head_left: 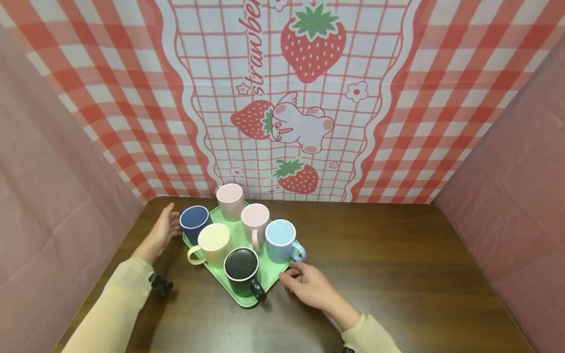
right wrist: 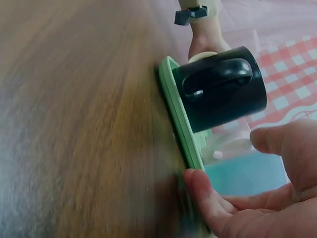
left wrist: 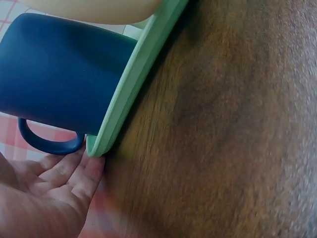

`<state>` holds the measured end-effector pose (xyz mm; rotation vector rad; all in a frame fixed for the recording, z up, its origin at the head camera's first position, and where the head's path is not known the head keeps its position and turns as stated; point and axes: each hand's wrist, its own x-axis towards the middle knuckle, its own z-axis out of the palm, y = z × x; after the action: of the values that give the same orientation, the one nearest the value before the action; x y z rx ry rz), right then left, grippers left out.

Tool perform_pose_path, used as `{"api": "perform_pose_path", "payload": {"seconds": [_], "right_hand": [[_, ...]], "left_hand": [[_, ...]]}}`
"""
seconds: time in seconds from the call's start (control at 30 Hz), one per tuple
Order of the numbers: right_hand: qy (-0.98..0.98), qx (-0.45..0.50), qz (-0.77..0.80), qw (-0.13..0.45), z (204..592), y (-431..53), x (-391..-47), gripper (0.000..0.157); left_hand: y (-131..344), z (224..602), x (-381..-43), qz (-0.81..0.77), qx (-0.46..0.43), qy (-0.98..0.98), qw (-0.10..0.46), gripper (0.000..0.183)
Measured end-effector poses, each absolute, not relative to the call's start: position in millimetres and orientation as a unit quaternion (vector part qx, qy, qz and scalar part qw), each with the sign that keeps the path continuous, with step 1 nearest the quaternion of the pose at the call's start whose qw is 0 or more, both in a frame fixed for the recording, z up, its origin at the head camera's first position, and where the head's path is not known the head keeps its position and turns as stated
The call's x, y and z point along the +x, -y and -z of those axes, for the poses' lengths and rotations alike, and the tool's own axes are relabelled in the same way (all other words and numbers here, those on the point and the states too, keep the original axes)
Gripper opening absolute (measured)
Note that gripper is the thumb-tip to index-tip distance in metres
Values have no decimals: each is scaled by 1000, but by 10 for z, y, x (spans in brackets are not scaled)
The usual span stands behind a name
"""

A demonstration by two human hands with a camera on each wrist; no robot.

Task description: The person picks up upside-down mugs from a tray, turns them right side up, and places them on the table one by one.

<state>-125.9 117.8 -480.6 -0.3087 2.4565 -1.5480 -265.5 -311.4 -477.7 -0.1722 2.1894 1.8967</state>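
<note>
A green tray (head_left: 238, 235) lies turned cornerwise on the table, bearing several upright mugs. At its left corner stands a navy mug (head_left: 194, 223); my left hand (head_left: 161, 233) is beside it, fingertips touching the tray's rim (left wrist: 124, 99) below the mug's handle. By the right corner, next to the light blue mug (head_left: 281, 241), my right hand (head_left: 315, 289) has its fingertips at the tray's edge, with the thumb apart from it. The black mug (right wrist: 223, 106) occupies the near corner. A yellow mug (head_left: 215, 245) and two pink mugs, one central (head_left: 255, 220) and one rear (head_left: 231, 203), complete the group.
The brown wooden table (head_left: 397, 274) extends to the right of the tray and in front of it. Behind it hangs a red and white checked cloth (head_left: 309, 113) with strawberries. Pink cloth (head_left: 507, 176) closes off both sides.
</note>
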Motion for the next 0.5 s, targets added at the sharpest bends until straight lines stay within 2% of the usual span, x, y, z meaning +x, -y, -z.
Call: {"api": "perform_pose_path", "payload": {"seconds": [0.27,0.5], "right_hand": [[-844,-87,523,79,4855,-1099,-1276,46],[-863,-82,495,53,4829,-1118,-1283,49]], "left_hand": [[3105,4829,-2655,-665,-74,-735,110,79],[3063,4841,-2631,-663,-81,-738,97,74]]}}
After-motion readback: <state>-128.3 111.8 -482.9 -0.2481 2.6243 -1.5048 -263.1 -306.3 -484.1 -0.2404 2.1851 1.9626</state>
